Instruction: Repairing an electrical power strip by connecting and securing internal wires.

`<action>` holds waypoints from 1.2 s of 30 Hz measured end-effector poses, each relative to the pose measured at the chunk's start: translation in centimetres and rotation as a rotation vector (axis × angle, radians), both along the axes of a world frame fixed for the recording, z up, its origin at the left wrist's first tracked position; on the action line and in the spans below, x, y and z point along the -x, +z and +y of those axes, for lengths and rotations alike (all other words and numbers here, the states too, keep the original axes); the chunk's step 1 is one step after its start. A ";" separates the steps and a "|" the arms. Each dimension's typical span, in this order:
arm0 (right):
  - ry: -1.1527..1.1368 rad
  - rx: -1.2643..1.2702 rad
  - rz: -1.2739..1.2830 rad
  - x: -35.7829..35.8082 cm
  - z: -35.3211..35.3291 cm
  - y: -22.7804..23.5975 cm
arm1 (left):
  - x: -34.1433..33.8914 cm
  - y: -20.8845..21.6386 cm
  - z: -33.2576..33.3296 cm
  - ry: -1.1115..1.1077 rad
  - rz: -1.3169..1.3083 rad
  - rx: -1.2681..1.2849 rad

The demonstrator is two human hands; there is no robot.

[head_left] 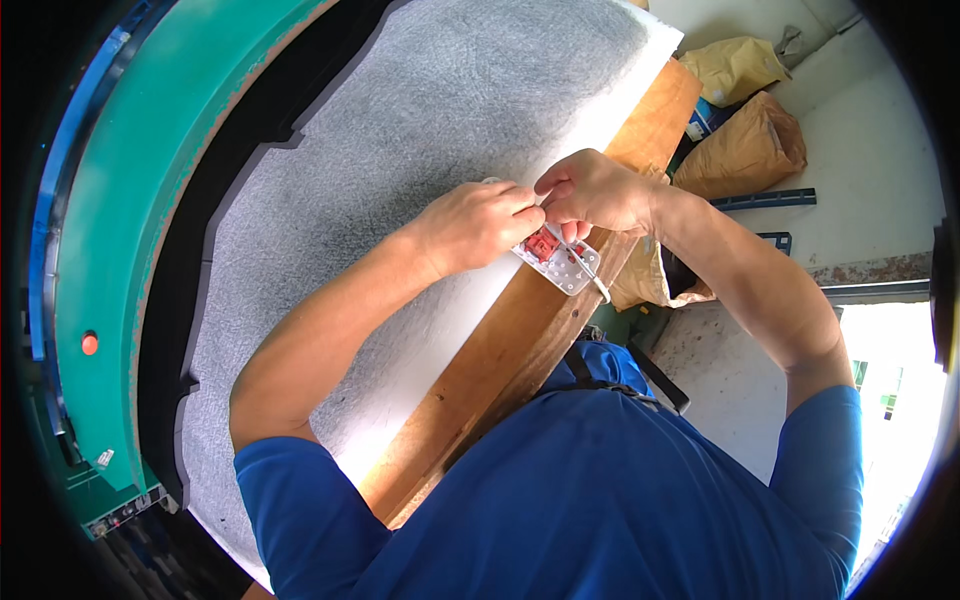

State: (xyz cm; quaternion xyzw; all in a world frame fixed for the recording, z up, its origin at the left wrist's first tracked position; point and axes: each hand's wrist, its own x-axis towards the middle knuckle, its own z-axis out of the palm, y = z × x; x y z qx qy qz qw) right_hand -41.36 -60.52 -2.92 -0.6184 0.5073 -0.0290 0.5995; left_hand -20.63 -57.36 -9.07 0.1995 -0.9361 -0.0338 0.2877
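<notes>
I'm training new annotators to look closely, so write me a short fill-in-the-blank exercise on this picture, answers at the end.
1. The left hand and right hand are close together by a white plate whose pieces are coloured ____.
2. The wide curved frame bearing a round orange button is coloured ____.
3. Both short sleeves are coloured ____.
4. The brown paper sack is on the picture's ____ side.

Missing words: red; green; blue; right.

Left hand (480, 226) and right hand (600, 195) nearly meet, both seemingly pinching.
</notes>
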 end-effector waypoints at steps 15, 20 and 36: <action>-0.283 -0.140 -0.058 -0.3 1.0 -0.2 | 0.2 -0.1 -0.1 -0.036 -0.054 -0.024; -0.200 -0.024 -0.054 -0.7 1.2 0.1 | -0.2 -0.6 -0.2 -0.028 0.003 -0.068; -0.184 -0.018 -0.063 -0.2 0.9 -1.1 | 0.4 0.1 -0.4 -0.054 -0.070 -0.070</action>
